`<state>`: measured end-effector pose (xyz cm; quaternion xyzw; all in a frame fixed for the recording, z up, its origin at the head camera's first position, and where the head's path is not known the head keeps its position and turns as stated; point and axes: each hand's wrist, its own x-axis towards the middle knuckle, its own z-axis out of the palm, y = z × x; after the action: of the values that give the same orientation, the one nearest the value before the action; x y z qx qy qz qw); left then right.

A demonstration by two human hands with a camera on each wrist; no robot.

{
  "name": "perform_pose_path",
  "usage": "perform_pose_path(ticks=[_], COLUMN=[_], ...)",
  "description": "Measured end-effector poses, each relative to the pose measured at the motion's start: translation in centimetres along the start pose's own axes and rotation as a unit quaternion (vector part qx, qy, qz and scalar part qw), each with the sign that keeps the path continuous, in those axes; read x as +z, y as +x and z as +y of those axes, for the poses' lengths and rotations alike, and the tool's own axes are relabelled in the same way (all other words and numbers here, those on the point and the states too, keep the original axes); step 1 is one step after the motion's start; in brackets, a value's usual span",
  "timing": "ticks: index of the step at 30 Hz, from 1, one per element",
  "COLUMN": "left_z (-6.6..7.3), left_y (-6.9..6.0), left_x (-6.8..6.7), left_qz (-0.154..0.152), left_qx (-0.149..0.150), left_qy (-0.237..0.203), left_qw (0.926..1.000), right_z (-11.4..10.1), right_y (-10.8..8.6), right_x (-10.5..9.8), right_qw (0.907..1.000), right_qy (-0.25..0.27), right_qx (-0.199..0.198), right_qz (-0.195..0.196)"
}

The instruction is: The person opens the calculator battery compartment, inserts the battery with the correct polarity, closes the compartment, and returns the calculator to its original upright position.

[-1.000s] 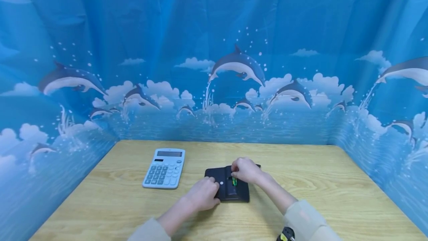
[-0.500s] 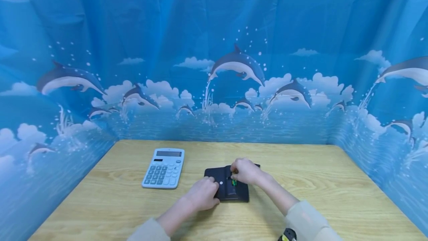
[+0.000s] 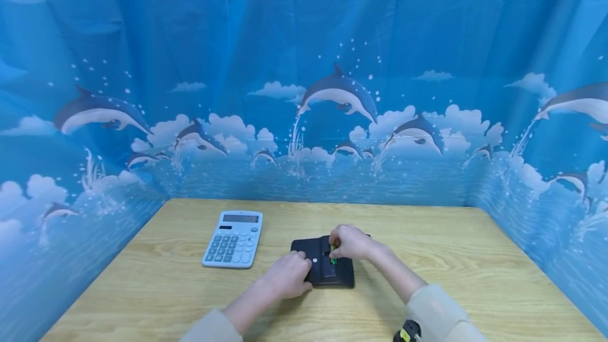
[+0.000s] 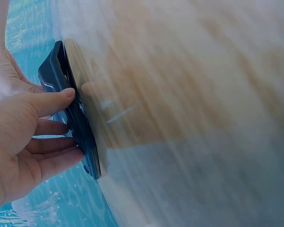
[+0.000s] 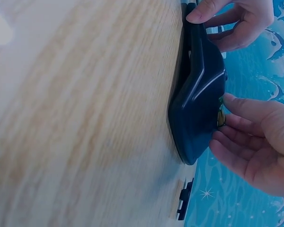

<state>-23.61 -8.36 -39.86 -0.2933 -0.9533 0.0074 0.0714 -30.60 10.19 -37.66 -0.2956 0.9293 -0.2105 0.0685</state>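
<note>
A black wedge-shaped device (image 3: 339,277), like a desk calculator turned face down, lies at the middle of the table. My left hand (image 3: 291,274) grips its left end; in the left wrist view the thumb sits on the near edge, the other fingers on the upper side. My right hand (image 3: 350,241) is over the device's recess, thumb and fingertips pinching a small green battery (image 3: 333,261). In the right wrist view the battery (image 5: 221,117) shows between thumb and index finger at the device's surface. The fingers hide most of the recess.
A light blue calculator (image 3: 233,240) lies face up on the wooden table (image 3: 427,257) to the left. A small black clipped piece (image 5: 183,198) lies beyond the device. A dolphin-print curtain (image 3: 304,173) encloses the table's back and sides.
The right thumb and fingertips have shifted slightly over the green battery, showing a little more of its upper end. The left hand and the black device stay in place.
</note>
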Motion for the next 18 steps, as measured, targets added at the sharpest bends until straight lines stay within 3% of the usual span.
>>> perform_pose_path(ticks=[18], left_z=[0.13], left_y=[0.01], left_x=[-0.06], left_qz=[-0.006], left_qx=[0.001], left_qy=[0.0], left_qw=[1.0], right_z=[-0.26], right_y=[-0.51], right_x=[-0.12], right_qw=[0.9997], right_qy=[-0.002], right_qx=[-0.021], right_qz=[0.007])
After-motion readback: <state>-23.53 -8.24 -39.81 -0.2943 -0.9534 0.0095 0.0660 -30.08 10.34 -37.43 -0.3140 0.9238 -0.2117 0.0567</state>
